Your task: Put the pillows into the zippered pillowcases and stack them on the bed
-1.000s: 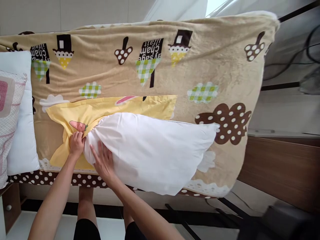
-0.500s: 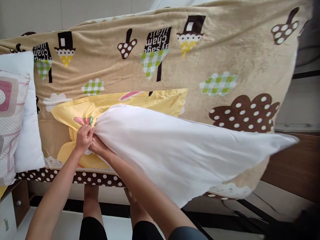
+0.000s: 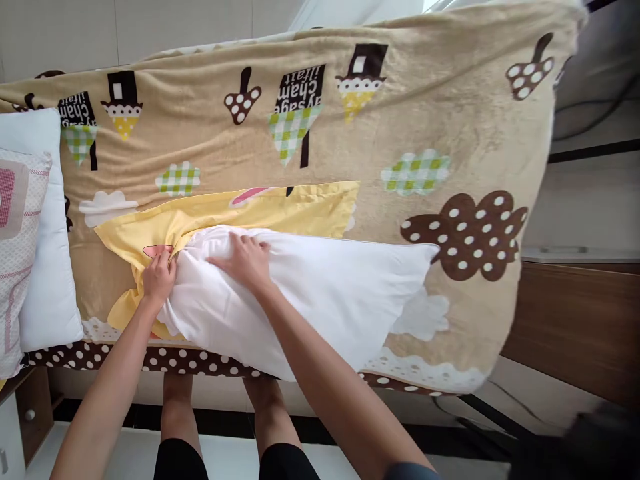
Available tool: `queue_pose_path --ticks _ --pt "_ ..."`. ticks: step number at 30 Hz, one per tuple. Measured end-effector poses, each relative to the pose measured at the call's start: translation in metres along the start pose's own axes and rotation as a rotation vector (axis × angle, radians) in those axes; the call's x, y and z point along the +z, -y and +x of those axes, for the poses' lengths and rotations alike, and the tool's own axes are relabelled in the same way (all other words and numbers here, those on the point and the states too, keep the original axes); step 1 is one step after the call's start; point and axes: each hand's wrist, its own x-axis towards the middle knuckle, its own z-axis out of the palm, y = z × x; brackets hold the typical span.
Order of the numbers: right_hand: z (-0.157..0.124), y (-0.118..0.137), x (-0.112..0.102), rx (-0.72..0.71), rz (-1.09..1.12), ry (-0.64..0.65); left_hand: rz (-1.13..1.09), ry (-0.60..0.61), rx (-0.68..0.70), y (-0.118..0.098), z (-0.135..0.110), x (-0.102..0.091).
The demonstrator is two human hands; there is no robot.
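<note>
A yellow pillowcase (image 3: 320, 207) with a pink printed pattern lies rumpled on the bed. Gathered against it is a soft white pillow (image 3: 325, 300), its pointed corner stretching to the right; how far its left end sits inside the yellow cloth is hidden by folds. My left hand (image 3: 159, 275) is closed on the bunched yellow cloth where it meets the white. Resting on top of the pillow, my right hand (image 3: 246, 260) has its thumb and fingers apart, pressing the surface without a visible grip.
The bed has a beige printed blanket (image 3: 200, 147) with a brown dotted border. A white pillow (image 3: 50, 280) and a patterned pillow (image 3: 23, 273) lie at the left. A brown wooden panel (image 3: 570, 327) stands at the right; my legs are at the bed's near edge.
My right hand has left the bunched cloth beside my left hand and moved right onto the white pillow. The pillow's far corner has drawn back left. My left hand keeps its hold.
</note>
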Motion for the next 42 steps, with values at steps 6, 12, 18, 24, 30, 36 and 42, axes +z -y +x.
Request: queue_pose_path --ticks 6,12,18,24,30,36,42 --pt "-0.041 0.053 0.031 -0.353 0.062 0.253 -0.013 -0.020 0.107 -0.041 0.044 -0.014" --pt "0.004 0.052 0.031 -0.486 0.161 0.090 -0.110 -0.187 0.407 -0.044 0.025 -0.023" --pt "-0.006 0.017 -0.005 -0.414 0.109 -0.010 -0.190 -0.033 0.180 -0.021 0.016 0.003" --pt "-0.072 -0.007 -0.001 -0.530 0.040 0.007 -0.290 -0.146 0.229 -0.037 0.015 0.000" --pt "0.011 0.010 0.029 -0.359 0.138 -0.048 -0.128 -0.156 0.335 -0.045 -0.001 -0.020" --pt "-0.013 0.011 -0.016 -0.428 0.176 -0.075 -0.085 -0.405 0.036 -0.008 -0.071 -0.039" --pt "-0.166 0.006 -0.019 -0.728 0.289 -0.222 -0.697 -0.396 -0.671 0.017 -0.174 0.002"
